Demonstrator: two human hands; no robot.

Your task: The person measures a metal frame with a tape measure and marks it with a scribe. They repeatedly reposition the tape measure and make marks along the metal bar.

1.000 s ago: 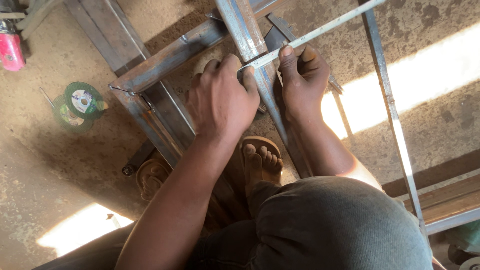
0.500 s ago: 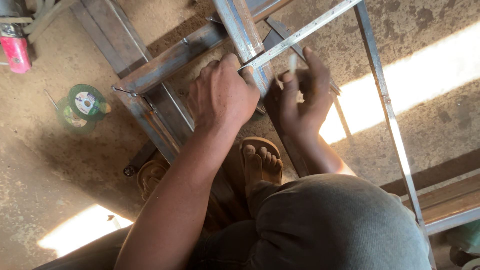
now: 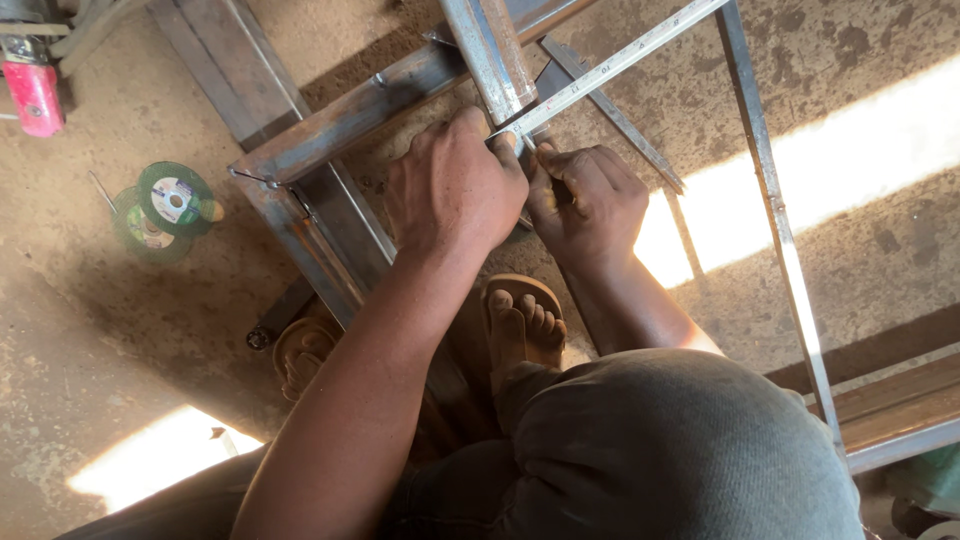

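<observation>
My left hand (image 3: 455,190) rests knuckles-up on the rusty steel frame (image 3: 350,110) and pinches the near end of a long steel ruler (image 3: 620,65). The ruler runs diagonally up to the right, across an upright square steel tube (image 3: 490,50). Right beside it, my right hand (image 3: 590,205) is curled into a fist just below the ruler's end. A thin dark stick (image 3: 556,186) shows between its fingers, its tip at the tube; what kind of stick is too small to tell.
A flat steel strip (image 3: 620,120) and a thin steel bar (image 3: 770,200) lie to the right on the dirt floor. Green cutting discs (image 3: 165,205) and a pink tool (image 3: 35,95) sit at the left. My sandalled foot (image 3: 520,320) is under the hands. Steel sections (image 3: 900,410) lie at the lower right.
My right hand has come off the tube above the ruler, dropped below the ruler's end and curled into a fist. My left hand stays on the ruler's end.
</observation>
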